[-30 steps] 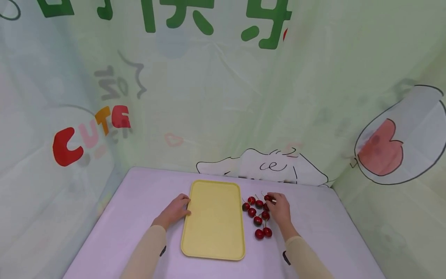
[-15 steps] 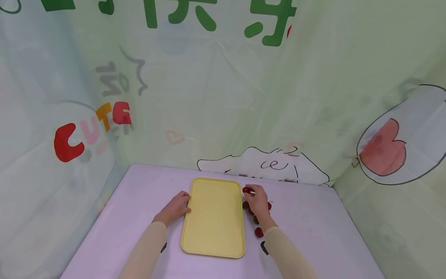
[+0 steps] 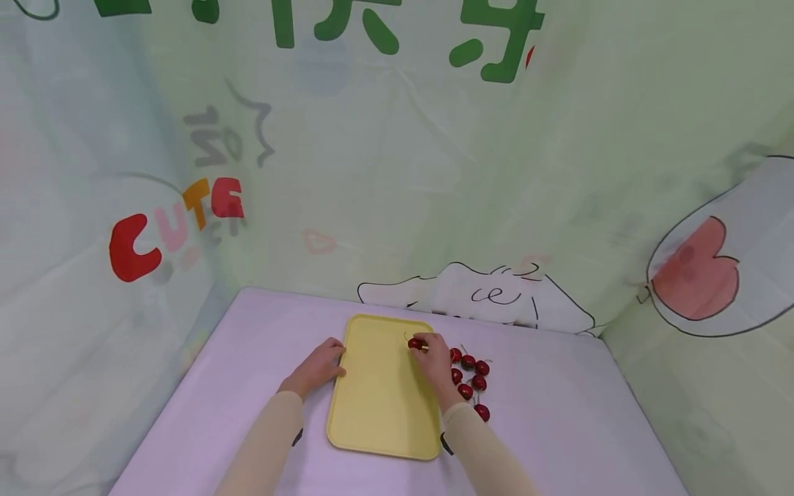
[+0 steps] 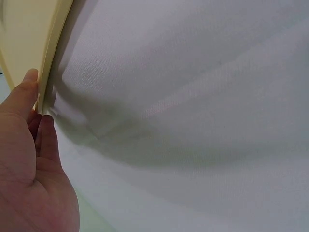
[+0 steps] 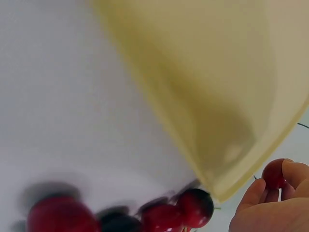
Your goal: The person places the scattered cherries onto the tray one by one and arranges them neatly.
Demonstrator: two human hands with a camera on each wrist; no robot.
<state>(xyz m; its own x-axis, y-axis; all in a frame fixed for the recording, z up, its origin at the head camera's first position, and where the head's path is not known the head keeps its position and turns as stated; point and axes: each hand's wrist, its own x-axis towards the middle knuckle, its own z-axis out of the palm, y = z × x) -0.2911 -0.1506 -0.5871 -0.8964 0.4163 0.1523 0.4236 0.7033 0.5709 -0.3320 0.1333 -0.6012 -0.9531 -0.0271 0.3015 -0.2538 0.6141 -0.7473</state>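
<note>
- At the left, the left hand (image 3: 318, 366) holds the left rim of the yellow tray (image 3: 378, 406), its thumb and fingers bent to the edge as the left wrist view shows. Its part in the work seems to be steadying, and the next move probably asks only that it keep the tray from sliding.
- The tray lies flat on the pale table (image 3: 558, 406) between the two arms, its long sides running away from the person. The cherries in sight are all either between fingers or on the table, so the loading looks to be at its very start.
- Over the tray's far right part is one dark red cherry (image 3: 415, 343), its thin stem curving up. A shadow falls on the tray near the hand; whether the fruit touches the surface cannot be told from here.
- Just right of that fruit, the right hand (image 3: 436, 363) pinches it between thumb and fingertips. The step in hand appears to be carrying this cherry to its place; the next move likely calls for lowering it softly and parting the fingers without letting it roll.
- Farthest right, the loose cherries (image 3: 468, 362) sit in a loose cluster on the table beside the tray's right edge, at least seven showing, some partly behind the right forearm. These presumably wait their turn, one pinch at a time.
</note>
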